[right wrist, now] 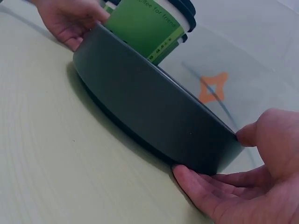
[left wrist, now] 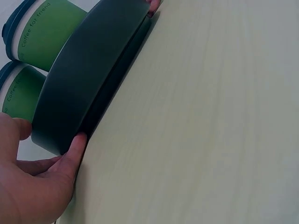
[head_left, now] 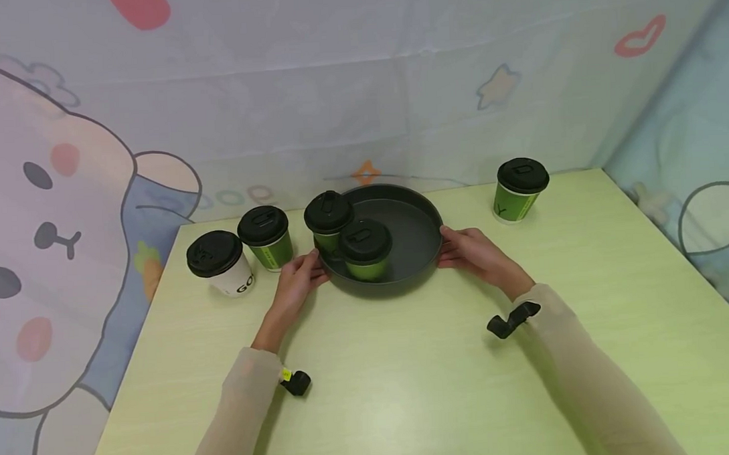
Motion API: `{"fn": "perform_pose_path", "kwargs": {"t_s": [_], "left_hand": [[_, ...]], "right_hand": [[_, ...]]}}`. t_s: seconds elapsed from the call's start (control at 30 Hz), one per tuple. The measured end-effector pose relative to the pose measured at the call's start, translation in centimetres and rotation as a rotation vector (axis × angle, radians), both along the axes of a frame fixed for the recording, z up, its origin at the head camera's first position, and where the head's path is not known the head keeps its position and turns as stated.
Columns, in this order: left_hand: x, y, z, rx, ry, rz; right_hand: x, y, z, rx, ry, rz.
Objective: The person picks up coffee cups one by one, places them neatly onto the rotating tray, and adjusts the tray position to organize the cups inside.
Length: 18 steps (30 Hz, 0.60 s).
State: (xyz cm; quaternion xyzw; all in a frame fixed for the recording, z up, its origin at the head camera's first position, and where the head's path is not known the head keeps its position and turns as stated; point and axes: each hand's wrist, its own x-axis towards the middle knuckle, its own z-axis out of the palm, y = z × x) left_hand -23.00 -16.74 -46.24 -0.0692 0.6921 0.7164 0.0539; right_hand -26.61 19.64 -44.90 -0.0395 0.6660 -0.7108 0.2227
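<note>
A round dark grey pan (head_left: 410, 236) with a low wall is held from both sides. My left hand (head_left: 294, 283) grips its left edge, the thumb up by the rim and fingers against the lower wall, as the left wrist view shows. On the opposite edge my right hand (head_left: 475, 254) holds it likewise, fingertips at the underside. A green paper cup (head_left: 367, 251) with a black lid stands upright inside the pan. Another green cup (head_left: 328, 219) touches or nearly touches it at the left rim; its base is hidden.
Left of the pan stand a green lidded cup (head_left: 267, 237) and a white lidded cup (head_left: 224, 262), close together. One more green cup (head_left: 518, 190) stands at the back right of the pale table (head_left: 394, 374). A printed cloth (head_left: 312, 95) hangs along the back edge.
</note>
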Motion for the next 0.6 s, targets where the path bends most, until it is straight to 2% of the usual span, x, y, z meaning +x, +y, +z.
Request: {"fn": "perform_pose_path", "kwargs": {"t_s": [0.13, 0.37, 0.6], "left_hand": [[0.0, 0.0, 0.0, 0.0, 0.004, -0.003], [0.0, 0.1, 0.0, -0.022, 0.023, -0.008], [-0.1, 0.1, -0.1, -0.02, 0.022, -0.004]], "right_hand": [[0.2, 0.2, 0.1, -0.013, -0.028, 0.022], [0.7, 1.0, 0.2, 0.019, -0.085, 0.145], [0.6, 0.6, 0.0, 0.013, -0.003, 0.033]]}}
